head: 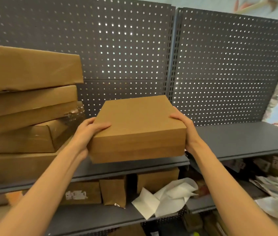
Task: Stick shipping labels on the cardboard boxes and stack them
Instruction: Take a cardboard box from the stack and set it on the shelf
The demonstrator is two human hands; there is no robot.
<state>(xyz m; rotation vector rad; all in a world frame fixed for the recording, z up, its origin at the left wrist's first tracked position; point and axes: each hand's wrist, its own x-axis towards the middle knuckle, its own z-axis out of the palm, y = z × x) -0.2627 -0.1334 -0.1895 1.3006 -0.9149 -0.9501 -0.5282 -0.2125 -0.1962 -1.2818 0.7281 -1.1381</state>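
- Grey pegboard shelf (237,138); wrapped stack (27,106) at left.
- Left hand (90,132) and right hand (184,126) clasp box (138,126) by its sides, at shelf edge.
- No label visible; judged stacking step. Next: set down squarely.

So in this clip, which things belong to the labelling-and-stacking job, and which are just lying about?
Part of the job:
- cardboard box, held between the left hand and right hand; no label visible on it
- stack of wrapped boxes on the upper shelf

Just lying about:
- crumpled white paper on the lower shelf
- small brown packages beside it
- pegboard backing
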